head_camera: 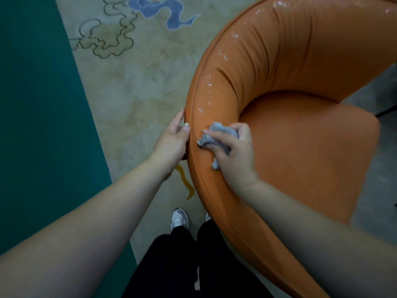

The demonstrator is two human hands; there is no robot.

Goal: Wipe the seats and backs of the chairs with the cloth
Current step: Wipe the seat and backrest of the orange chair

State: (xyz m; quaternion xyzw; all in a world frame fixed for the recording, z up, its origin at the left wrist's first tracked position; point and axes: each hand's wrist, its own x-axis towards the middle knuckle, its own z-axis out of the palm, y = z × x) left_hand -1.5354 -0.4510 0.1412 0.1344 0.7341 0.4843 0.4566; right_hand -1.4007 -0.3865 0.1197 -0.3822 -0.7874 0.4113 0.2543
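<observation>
An orange upholstered chair point(290, 61) with a curved, padded back fills the right half of the head view; its seat point(300, 143) lies inside the curve. My right hand point(234, 153) grips a crumpled grey cloth point(217, 136) and presses it on the top of the chair's back at its near left bend. My left hand point(174, 143) rests against the outer side of the back, fingers straight along it, thumb on the rim. Wet, shiny spots run along the top of the back beyond the cloth.
A beige patterned carpet point(139, 82) lies under the chair, with a teal floor strip point(38, 104) at the left. My legs in black trousers and a white shoe point(179, 218) stand close to the chair's back. A dark chair leg point(386, 110) shows at the right edge.
</observation>
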